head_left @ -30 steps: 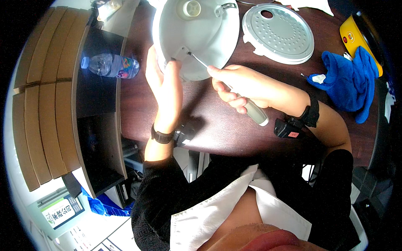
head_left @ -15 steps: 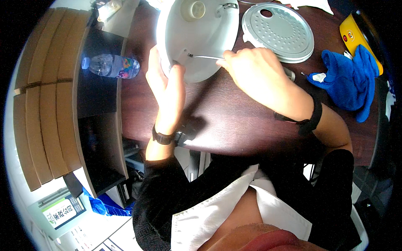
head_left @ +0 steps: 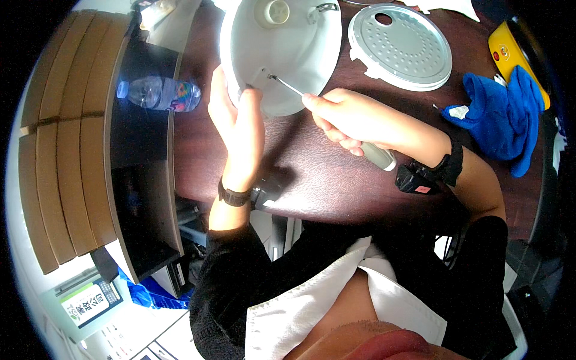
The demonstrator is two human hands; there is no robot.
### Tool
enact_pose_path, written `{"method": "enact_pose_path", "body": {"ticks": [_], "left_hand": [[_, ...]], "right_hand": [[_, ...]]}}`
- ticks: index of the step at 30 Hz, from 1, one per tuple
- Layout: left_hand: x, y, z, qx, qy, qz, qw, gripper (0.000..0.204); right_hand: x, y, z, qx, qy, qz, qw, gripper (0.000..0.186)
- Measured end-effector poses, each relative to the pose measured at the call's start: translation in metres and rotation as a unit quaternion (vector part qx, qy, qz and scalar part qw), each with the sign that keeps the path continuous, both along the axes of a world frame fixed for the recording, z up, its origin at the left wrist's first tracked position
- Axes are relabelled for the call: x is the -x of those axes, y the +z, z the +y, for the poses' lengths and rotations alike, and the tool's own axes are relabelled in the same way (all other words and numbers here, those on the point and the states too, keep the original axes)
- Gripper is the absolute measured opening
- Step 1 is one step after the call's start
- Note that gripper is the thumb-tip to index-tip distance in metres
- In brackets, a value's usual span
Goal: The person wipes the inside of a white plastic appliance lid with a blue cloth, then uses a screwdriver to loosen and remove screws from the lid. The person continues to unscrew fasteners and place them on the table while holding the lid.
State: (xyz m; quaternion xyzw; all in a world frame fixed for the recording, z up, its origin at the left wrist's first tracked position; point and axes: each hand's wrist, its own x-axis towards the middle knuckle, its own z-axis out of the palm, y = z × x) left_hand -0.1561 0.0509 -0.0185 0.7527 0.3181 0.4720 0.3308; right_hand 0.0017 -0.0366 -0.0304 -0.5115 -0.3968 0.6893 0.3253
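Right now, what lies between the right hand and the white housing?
The screwdriver's thin metal shaft spans that stretch, running from the right hand to the white housing, as the head view shows.

Filmed from the wearer's head, through the left of two side-by-side fisheye cameras. Looking down, upright and unmirrored, very near the white collar (head_left: 282,318) at six o'clock, farther from the left hand (head_left: 242,126) at eleven and the right hand (head_left: 345,117) at one. Cropping a white bowl-shaped housing (head_left: 300,51) at the twelve o'clock edge. Wide enough to reach stacked brown boxes (head_left: 69,144) at nine and a yellow appliance (head_left: 510,51) at two. Bending straight edges toward the rim, darkening to black at the corners.
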Motion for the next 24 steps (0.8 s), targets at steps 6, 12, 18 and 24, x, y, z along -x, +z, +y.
{"method": "enact_pose_path", "body": {"ticks": [6,12,18,24], "left_hand": [[0.001,-0.002,0.001,0.013,0.001,0.0,1.0,0.033],[0.0,-0.001,-0.002,0.004,-0.01,0.0,1.0,0.03],[-0.001,0.0,-0.009,0.025,-0.019,-0.014,0.999,0.024],[0.003,0.001,-0.003,-0.022,-0.025,0.025,0.999,0.035]], "right_hand": [[0.002,-0.002,0.0,0.012,-0.001,0.058,0.998,0.049],[0.001,-0.001,0.001,0.009,0.012,0.016,1.0,0.047],[-0.01,0.0,-0.005,-0.412,-0.05,-0.59,0.692,0.031],[-0.019,0.008,-0.009,-0.384,-0.065,-0.501,0.773,0.035]]}}
